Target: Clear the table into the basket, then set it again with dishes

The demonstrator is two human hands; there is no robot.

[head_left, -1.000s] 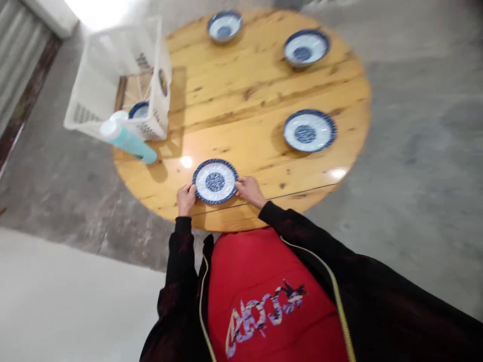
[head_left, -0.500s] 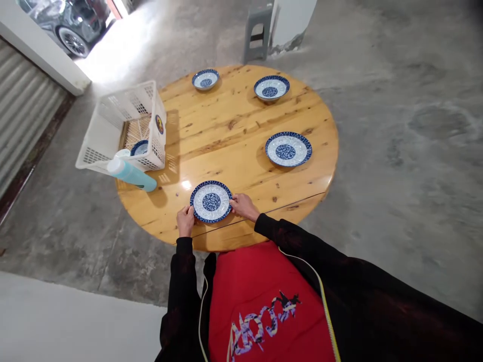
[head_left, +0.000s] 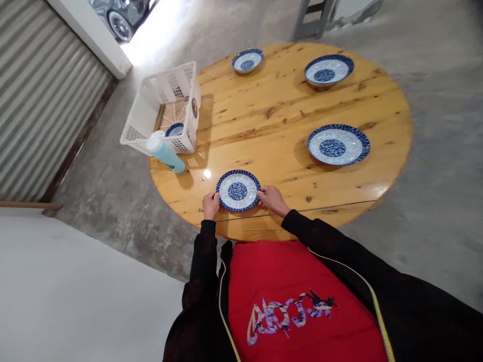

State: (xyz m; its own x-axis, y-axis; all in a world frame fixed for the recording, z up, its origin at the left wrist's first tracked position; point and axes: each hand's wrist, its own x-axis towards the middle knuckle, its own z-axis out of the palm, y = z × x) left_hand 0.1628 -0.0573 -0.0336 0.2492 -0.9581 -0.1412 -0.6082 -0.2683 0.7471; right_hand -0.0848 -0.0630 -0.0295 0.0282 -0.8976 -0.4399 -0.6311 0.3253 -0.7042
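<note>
A blue-and-white patterned plate [head_left: 238, 190] is at the near side of the round wooden table [head_left: 241, 146]. My left hand [head_left: 211, 205] grips its left rim, fingers closed. On the opposite rim, my right hand [head_left: 272, 199] pinches the plate between thumb and fingers. Whether the plate rests fully on the wood or is slightly raised, I cannot tell. Three matching dishes stand apart from it: a plate [head_left: 338, 145] to the right, a deeper one [head_left: 328, 70] at the far right and another [head_left: 247, 61] at the far edge.
At the table's left stands a white plastic crate [head_left: 192, 128] with a blue-rimmed dish [head_left: 175, 130] inside. A light blue bottle [head_left: 166, 155] stands against its near side. Beyond the table are a grey stool [head_left: 311, 22] and a parked car [head_left: 124, 20].
My view has turned, so the table and its dishes appear shifted right and slightly up. Both hands keep their hold on the near plate, which stays at about the same spot on the table.
</note>
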